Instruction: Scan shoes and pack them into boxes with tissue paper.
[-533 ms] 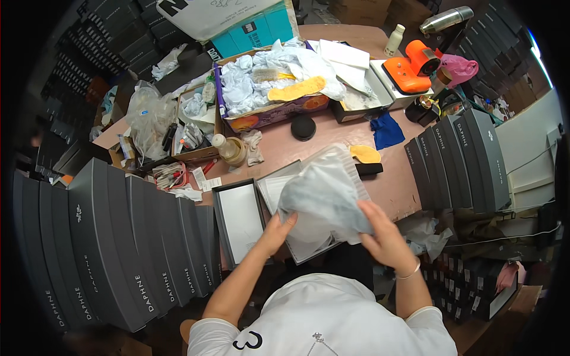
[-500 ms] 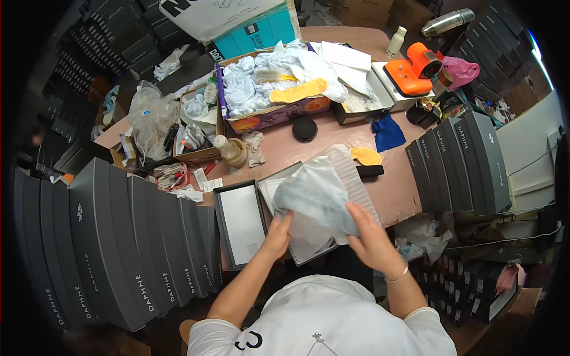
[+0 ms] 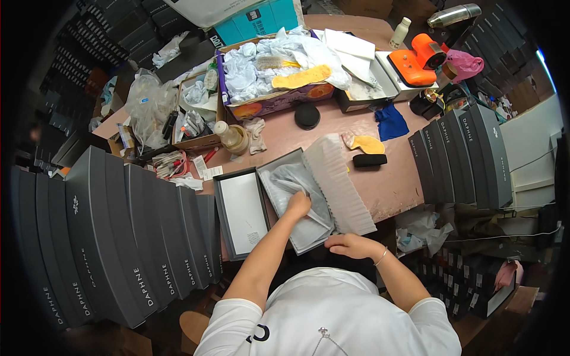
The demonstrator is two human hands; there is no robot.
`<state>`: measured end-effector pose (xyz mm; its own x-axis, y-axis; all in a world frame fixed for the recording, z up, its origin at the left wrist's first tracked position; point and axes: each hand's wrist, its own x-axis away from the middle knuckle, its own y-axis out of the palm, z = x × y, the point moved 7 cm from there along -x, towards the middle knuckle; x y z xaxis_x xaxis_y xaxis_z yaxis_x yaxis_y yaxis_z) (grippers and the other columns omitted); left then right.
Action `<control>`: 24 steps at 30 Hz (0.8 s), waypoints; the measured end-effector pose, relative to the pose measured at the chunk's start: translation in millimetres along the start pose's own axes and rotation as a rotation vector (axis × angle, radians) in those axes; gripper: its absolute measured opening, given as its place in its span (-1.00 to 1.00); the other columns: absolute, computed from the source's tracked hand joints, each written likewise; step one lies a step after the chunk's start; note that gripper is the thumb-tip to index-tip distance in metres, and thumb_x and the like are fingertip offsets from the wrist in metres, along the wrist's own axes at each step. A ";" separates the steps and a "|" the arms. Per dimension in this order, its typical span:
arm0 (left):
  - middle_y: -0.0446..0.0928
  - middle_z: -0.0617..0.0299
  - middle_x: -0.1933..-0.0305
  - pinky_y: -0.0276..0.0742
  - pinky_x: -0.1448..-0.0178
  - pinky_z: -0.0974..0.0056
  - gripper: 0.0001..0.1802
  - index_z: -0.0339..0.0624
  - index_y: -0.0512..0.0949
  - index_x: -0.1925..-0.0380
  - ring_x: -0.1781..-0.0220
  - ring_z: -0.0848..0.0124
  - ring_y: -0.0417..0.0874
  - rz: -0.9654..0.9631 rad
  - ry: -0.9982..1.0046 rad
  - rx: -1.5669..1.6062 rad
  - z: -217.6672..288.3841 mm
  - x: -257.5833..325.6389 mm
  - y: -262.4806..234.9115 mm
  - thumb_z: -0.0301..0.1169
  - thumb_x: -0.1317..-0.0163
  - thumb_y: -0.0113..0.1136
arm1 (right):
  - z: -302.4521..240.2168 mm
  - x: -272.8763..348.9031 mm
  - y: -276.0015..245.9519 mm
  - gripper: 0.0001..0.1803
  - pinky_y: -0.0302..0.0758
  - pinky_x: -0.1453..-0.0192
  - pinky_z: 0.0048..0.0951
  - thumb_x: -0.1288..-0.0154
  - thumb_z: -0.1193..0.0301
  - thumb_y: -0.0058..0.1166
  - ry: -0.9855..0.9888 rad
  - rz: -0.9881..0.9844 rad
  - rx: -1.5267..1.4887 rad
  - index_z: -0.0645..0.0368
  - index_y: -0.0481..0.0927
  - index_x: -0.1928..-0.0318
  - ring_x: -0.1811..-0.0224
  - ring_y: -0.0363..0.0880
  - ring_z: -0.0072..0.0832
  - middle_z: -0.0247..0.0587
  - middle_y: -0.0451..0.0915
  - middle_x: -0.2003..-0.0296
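An open grey shoebox [image 3: 275, 218] lies tilted on the table in front of me, with a translucent bag [image 3: 285, 176] inside it. My left hand [image 3: 298, 204] is closed on the bag, its fingertips mostly hidden. My right hand [image 3: 353, 246] is at the box's near right corner, fingers stretched out to the left and nothing visible in them. A ribbed white packing sheet [image 3: 341, 184] hangs over the box's right side. Directly left of the box sits a shallow dark-edged box part [image 3: 218, 204] with a white inside.
Grey shoeboxes [image 3: 107, 237] stand in rows at left, more [image 3: 469, 157] at right. Behind are a carton of crumpled tissue [image 3: 279, 105], a pump bottle [image 3: 228, 135], a round black tin [image 3: 307, 116], a blue cloth [image 3: 392, 121], a black block [image 3: 369, 160] and an orange device [image 3: 409, 65].
The translucent bag, held up between both hands before, now lies down in the shoebox. My left hand moved forward into the box; my right let go and drew back to its near corner.
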<state>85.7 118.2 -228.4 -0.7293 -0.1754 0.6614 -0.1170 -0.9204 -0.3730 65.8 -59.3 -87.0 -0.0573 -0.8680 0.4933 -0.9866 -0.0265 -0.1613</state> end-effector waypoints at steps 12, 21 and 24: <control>0.54 -0.16 0.36 0.49 0.22 0.02 -0.69 -0.36 0.42 0.29 0.25 -0.12 0.58 0.493 0.141 -0.226 -104.7 133.6 -32.3 -0.29 -0.20 0.19 | -59.4 -84.7 -16.6 -0.30 -0.02 -0.45 0.06 -0.23 0.18 0.12 -0.210 0.629 0.841 0.12 0.24 -0.34 -0.42 0.08 -0.05 0.03 0.19 -0.33; 0.50 0.10 -0.05 0.46 -0.16 0.26 -0.57 -0.37 0.36 -0.09 -0.07 0.37 0.53 -0.086 0.412 1.296 29.1 280.6 -50.0 -0.28 -0.36 0.11 | -82.7 5.8 -54.9 -0.30 0.08 -0.44 -0.23 -0.38 0.08 -0.04 -0.205 0.549 -0.150 0.21 0.16 -0.37 -0.38 0.17 -0.02 0.23 0.20 -0.31; 0.27 0.10 -0.29 0.37 -0.25 0.21 -0.39 -0.30 0.26 -0.23 -0.21 0.29 0.41 0.139 0.403 0.807 1.9 223.6 -15.4 -0.16 -0.32 0.16 | -35.4 1.5 -76.7 -0.35 0.41 -0.17 -0.25 -0.36 -0.01 -0.07 0.108 0.688 -0.156 0.32 0.42 -0.18 -0.09 0.54 -0.08 0.20 0.55 -0.01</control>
<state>-74.3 92.4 -73.5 -0.8996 -0.3072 0.3104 0.3859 -0.8918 0.2361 136.0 -41.0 -43.7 -0.6820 -0.6077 0.4068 -0.7308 0.5882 -0.3463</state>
